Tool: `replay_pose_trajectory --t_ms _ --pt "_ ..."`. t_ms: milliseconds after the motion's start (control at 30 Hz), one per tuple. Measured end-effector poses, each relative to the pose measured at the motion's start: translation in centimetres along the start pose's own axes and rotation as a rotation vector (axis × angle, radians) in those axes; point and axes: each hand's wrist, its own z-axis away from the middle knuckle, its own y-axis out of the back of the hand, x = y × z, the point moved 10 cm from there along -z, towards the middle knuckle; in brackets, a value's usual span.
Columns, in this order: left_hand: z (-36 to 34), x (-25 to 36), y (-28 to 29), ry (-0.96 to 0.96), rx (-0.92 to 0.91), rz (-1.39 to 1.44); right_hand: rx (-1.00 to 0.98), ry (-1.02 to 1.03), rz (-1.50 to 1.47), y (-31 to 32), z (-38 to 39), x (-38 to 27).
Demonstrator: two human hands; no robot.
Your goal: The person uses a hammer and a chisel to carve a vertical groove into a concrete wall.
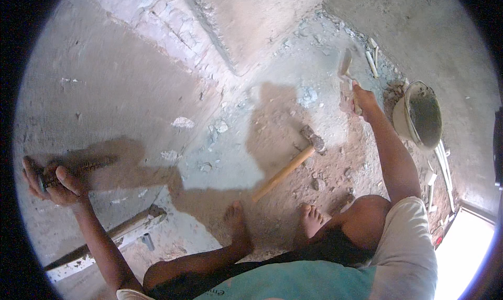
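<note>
At far right, R hand [367,99] grips a trowel [346,62] near rubble [393,94]; near left, L hand [65,191] grasps a dark item [49,180], type unclear. Progress looks partial: L wall [115,85] mostly grey-coated, w/ rough patches [165,27] & floor rubble left.

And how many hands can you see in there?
2. The left hand is at the far left, holding a dark object; the right hand is toward the upper right, holding a trowel-like tool. No others show.
</note>
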Motion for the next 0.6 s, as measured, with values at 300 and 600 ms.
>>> replay_pose_trajectory --t_ms 300,600 --pt "-0.8 -0.3 0.2 0.090 -0.042 -0.079 -0.791 0.095 0.709 -17.6 13.0 -2.5" --pt "-0.5 -0.5 -0.2 0.155 -0.054 -0.133 -0.923 0.737 0.921 -28.9 20.4 0.7"
